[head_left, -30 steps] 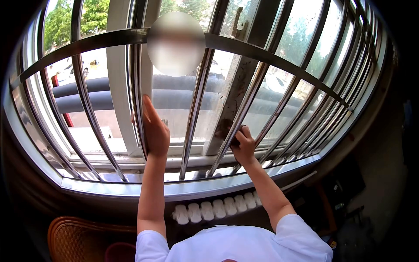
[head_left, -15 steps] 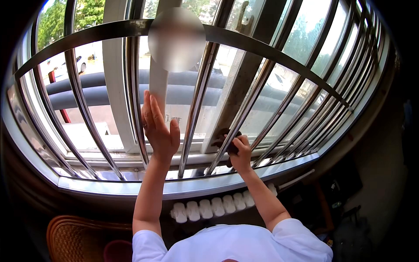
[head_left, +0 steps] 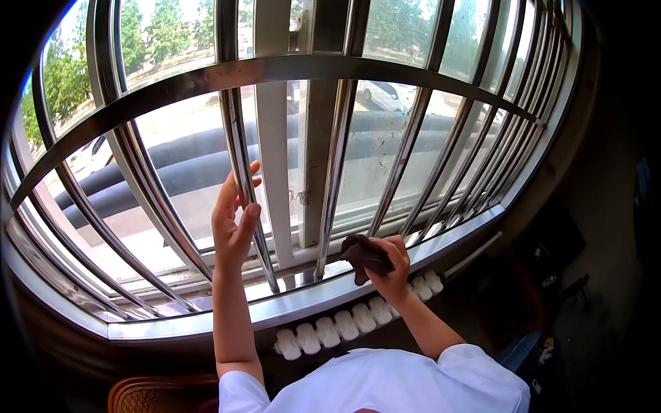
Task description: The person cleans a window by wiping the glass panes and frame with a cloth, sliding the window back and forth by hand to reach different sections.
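Note:
My left hand is raised at a shiny metal bar of the window grille. Its fingers pass behind the bar and show on the far side, with the thumb apart in front; whether it presses on the bar I cannot tell. My right hand grips a crumpled dark brown cloth on the room side of the bars, just above the sill ledge. Behind the grille stand a white window frame upright and a grimy grey one, side by side.
A curved flat metal band crosses the upright bars. Below the ledge is a white radiator. A woven chair with a wooden rim stands at lower left. Thick grey pipes and trees show outside.
The right hand has drawn the cloth from among the bars to the room side. My left hand has left the white frame for a bar. The white and grey uprights stand closer; the view has shifted.

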Available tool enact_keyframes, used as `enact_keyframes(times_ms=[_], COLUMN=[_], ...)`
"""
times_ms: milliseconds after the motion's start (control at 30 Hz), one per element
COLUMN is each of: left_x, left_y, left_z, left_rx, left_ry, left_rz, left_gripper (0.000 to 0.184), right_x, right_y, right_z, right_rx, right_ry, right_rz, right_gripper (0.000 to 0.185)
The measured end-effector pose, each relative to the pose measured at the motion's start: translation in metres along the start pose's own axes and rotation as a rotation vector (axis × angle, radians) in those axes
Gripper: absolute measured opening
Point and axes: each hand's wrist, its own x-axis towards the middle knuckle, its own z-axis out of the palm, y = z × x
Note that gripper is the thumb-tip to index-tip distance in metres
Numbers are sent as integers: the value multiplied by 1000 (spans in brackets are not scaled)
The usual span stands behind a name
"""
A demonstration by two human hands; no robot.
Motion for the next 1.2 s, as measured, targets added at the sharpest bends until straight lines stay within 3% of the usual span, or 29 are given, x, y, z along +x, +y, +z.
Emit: enact_keyframes(times_ms=[100,200,267,400,500,567,667,700,733,800,867,933,1000,1067,1100,1200], left_x=[-7,-4,1,3,4,8,23,24,21,1,-25,-40,-35,-20,-15,-16], left_y=[6,8,4,14,14,18,15,19,23,47,45,42,35,21,14,0], left_z=[6,3,4,21,15,-1,-20,-19,-14,17,37,81,110,122,127,134], left_rx=[227,309,82,201,151,54,-291,-274,-25,506,821,606,727,830,926,919], left_ry=[192,167,185,96,97,-83,-227,-246,-205,147,459,330,166,215,222,361], left_rz=[24,-9,8,-20,-101,-78,-255,-277,-157,9,335,252,-7,-158,-231,-217], left_gripper=[62,58,52,56,58,61,60,54,56,64,70,86,126,138,146,127], right_x=[18,32,36,34,33,33,37,42,47,53,52,50,46,43,40,29], right_y=[4,5,6,15,21,20,10,7,5,2,0,1,9,15,19,38], right_z=[-11,-12,-8,-1,-7,0,19,24,31,41,45,43,35,27,20,-11], right_rx=[25,122,107,307,255,226,606,630,642,695,677,668,611,598,596,528], right_ry=[47,54,79,111,104,111,163,124,110,137,134,148,132,197,211,272], right_rz=[32,91,100,197,126,82,335,338,334,305,277,198,150,383,384,369], right_gripper=[41,36,37,37,36,35,37,39,39,39,39,39,40,37,37,33])
